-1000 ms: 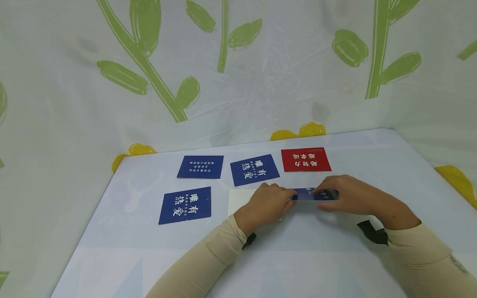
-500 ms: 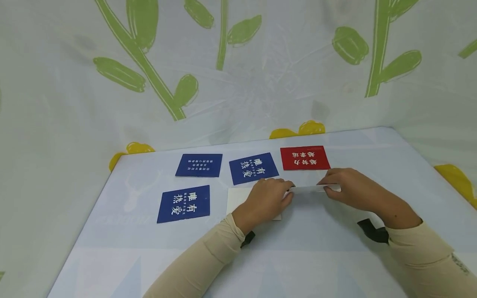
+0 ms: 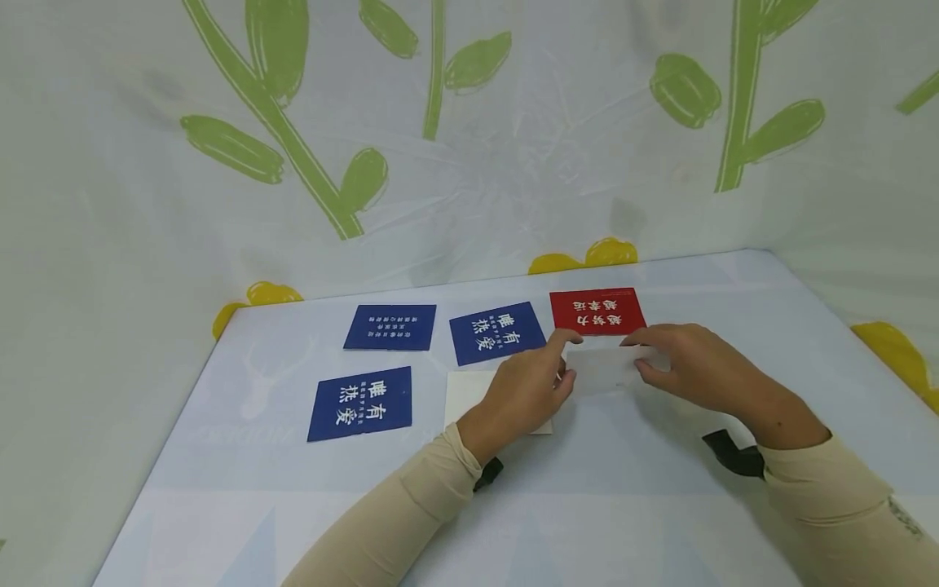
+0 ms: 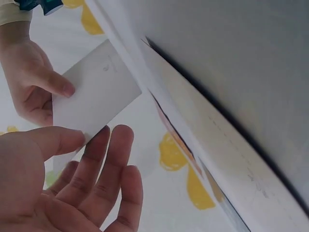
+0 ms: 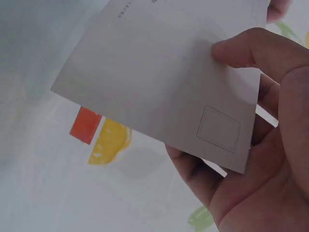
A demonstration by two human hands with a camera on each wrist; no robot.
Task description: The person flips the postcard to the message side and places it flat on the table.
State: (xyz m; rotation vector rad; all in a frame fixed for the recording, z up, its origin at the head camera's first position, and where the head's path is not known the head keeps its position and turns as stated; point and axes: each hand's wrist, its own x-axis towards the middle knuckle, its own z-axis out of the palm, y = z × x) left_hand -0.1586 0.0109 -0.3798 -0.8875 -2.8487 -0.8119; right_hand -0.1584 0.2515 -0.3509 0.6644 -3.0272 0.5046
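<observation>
Both hands hold one postcard (image 3: 601, 371) above the table, its white back facing me. My left hand (image 3: 521, 399) pinches its left edge between thumb and fingers. At the opposite edge, my right hand (image 3: 707, 371) grips it with the thumb on the white side and fingers behind. The right wrist view shows a printed stamp box near one corner of the postcard (image 5: 145, 77). A white card (image 3: 469, 393) lies flat on the table, partly hidden by my left hand. Just beyond the held postcard lies a red postcard (image 3: 596, 310) with white characters.
Three blue postcards lie left of the hands: one at the back left (image 3: 390, 328), another beside the red one (image 3: 497, 333), and a nearer one (image 3: 359, 403). A leaf-patterned cloth (image 3: 543, 179) rises behind the table (image 3: 587, 522).
The held postcard has turned over: its dark blue printed face showed first, then only its thin edge, and now its white back. Both hands still grip it.
</observation>
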